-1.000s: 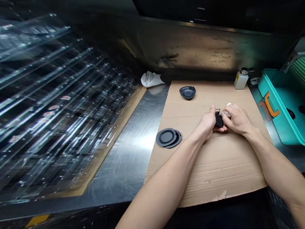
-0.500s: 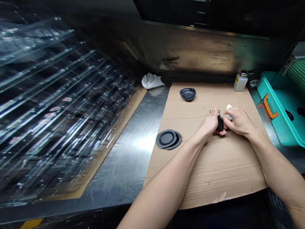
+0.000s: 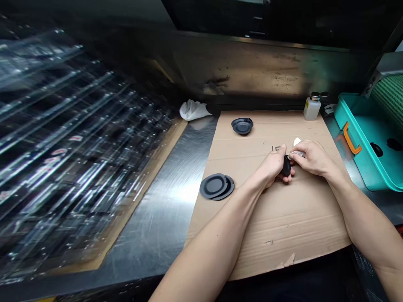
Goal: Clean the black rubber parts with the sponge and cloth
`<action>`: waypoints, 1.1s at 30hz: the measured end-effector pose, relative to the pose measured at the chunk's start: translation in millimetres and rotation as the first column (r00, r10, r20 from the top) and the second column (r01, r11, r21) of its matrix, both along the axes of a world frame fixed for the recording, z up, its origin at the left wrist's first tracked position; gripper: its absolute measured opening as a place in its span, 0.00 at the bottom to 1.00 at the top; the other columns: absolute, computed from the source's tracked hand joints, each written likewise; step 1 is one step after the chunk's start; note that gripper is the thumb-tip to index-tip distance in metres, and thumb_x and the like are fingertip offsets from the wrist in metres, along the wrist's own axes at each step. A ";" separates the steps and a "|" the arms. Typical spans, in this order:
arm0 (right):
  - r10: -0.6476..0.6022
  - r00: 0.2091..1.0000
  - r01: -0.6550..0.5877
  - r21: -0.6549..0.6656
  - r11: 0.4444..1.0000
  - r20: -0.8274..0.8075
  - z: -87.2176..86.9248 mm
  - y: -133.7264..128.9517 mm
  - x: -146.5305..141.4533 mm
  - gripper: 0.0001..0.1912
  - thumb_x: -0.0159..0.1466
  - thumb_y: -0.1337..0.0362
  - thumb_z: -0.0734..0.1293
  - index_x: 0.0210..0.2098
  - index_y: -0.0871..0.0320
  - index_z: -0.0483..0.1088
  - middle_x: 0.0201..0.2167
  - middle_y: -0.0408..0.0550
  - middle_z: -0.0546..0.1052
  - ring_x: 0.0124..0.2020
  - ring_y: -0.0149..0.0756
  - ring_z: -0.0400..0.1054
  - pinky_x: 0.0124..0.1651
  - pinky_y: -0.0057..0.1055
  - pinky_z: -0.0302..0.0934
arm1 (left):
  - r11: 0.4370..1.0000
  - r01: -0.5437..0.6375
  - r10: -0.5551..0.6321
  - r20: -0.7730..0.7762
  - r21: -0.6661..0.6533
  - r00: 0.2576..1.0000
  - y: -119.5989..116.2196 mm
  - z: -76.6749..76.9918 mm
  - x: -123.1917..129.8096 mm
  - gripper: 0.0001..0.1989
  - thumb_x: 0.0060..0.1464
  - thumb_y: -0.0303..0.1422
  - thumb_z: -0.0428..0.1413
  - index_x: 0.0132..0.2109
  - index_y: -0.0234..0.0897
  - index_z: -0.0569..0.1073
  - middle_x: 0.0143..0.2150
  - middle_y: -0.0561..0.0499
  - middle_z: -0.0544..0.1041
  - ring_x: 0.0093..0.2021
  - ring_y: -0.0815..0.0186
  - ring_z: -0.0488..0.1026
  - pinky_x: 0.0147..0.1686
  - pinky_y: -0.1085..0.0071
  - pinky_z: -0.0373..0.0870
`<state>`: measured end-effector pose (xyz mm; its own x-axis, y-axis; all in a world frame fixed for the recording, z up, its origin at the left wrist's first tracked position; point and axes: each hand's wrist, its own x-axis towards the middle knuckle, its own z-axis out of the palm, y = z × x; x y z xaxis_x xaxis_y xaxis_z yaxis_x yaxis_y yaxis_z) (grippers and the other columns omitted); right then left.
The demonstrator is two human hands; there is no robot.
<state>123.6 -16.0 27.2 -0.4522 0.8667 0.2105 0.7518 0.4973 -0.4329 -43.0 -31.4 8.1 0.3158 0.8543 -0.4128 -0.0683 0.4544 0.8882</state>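
Note:
My left hand (image 3: 275, 165) is closed around a small black oval part (image 3: 286, 166), held just above the cardboard sheet (image 3: 302, 209). Pinched in my right hand (image 3: 311, 157) is a white cloth (image 3: 297, 142), whose tip meets the upper edge of the black part. Several black oval parts lie on the cardboard: one overlapping pair (image 3: 214, 186) left of my forearm, and a cup-shaped group (image 3: 242, 126) farther back. My fingers hide much of the part and the cloth.
Behind my right hand stands a white pump bottle (image 3: 312, 107). A teal bin (image 3: 362, 163) with an orange handle and black pieces inside is at the right. Clear plastic trays (image 3: 69, 159) are stacked at the left, near a crumpled white cloth (image 3: 193, 110) on the metal table (image 3: 163, 197).
The view has shifted slightly to the right. In my left hand the black part has turned and shows more of its rounded face; the right hand stays against it with the cloth.

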 end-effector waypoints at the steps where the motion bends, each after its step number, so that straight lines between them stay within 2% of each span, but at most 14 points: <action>1: -0.002 1.000 0.002 0.008 1.000 0.004 0.8 0.1 -0.5 0.09 0.65 0.62 0.66 0.32 0.55 0.77 0.31 0.46 0.77 0.38 0.37 0.68 0.40 0.30 0.55 | 1.000 0.013 -0.013 -0.005 0.003 1.000 -0.1 0.5 -0.1 0.26 0.68 0.50 0.40 0.36 0.33 0.70 0.19 0.46 0.76 0.14 0.65 0.71 0.13 0.73 0.66; 5: -0.038 0.996 0.039 -0.001 0.999 0.083 4.0 -0.7 -0.3 0.08 0.64 0.63 0.66 0.32 0.55 0.78 0.30 0.46 0.76 0.34 0.37 0.67 0.37 0.31 0.54 | 1.000 0.024 -0.024 -0.026 0.009 0.999 -1.2 0.7 0.1 0.27 0.67 0.52 0.41 0.35 0.33 0.69 0.20 0.46 0.76 0.14 0.66 0.70 0.14 0.74 0.66; 9: 0.027 0.995 -0.025 -0.029 0.999 0.097 4.4 -1.2 0.8 0.08 0.64 0.65 0.66 0.31 0.56 0.77 0.28 0.46 0.75 0.33 0.36 0.65 0.37 0.31 0.54 | 0.999 0.021 -0.020 -0.046 0.025 0.999 -2.1 -0.3 0.8 0.28 0.67 0.53 0.42 0.35 0.33 0.69 0.19 0.46 0.75 0.13 0.67 0.70 0.14 0.74 0.66; 15: 0.086 0.995 -0.090 0.102 0.991 0.044 -0.5 -1.6 -4.6 0.12 0.67 0.65 0.62 0.29 0.57 0.73 0.28 0.47 0.73 0.38 0.38 0.63 0.40 0.31 0.55 | 0.999 0.022 -0.022 0.001 0.049 1.000 -1.8 -2.1 -0.5 0.27 0.68 0.51 0.41 0.35 0.32 0.70 0.20 0.46 0.76 0.14 0.66 0.71 0.14 0.74 0.67; 22: 0.037 0.991 -0.038 0.011 0.999 0.131 0.5 -1.6 -1.9 0.10 0.64 0.66 0.64 0.26 0.57 0.72 0.25 0.46 0.72 0.30 0.35 0.63 0.36 0.31 0.53 | 0.999 -0.002 0.004 -0.038 0.049 0.999 -2.9 -3.7 1.6 0.28 0.67 0.51 0.42 0.35 0.32 0.70 0.20 0.46 0.75 0.14 0.65 0.71 0.13 0.73 0.67; 29: 0.088 0.995 -0.093 0.147 0.985 0.043 -5.6 -1.8 -5.0 0.10 0.67 0.66 0.62 0.32 0.58 0.74 0.29 0.48 0.73 0.38 0.39 0.65 0.41 0.31 0.56 | 0.999 0.000 0.000 0.003 0.046 1.000 -0.6 -3.8 0.6 0.26 0.69 0.47 0.39 0.35 0.32 0.70 0.20 0.46 0.75 0.14 0.65 0.71 0.14 0.73 0.67; 33: 0.062 0.995 -0.070 0.106 0.992 0.075 -2.7 -1.5 -8.7 0.11 0.67 0.66 0.62 0.30 0.57 0.73 0.28 0.47 0.73 0.37 0.38 0.65 0.41 0.31 0.56 | 0.998 0.000 -0.001 0.006 0.059 1.000 -0.9 -4.3 0.6 0.26 0.69 0.47 0.39 0.34 0.32 0.71 0.19 0.46 0.75 0.14 0.65 0.71 0.14 0.72 0.68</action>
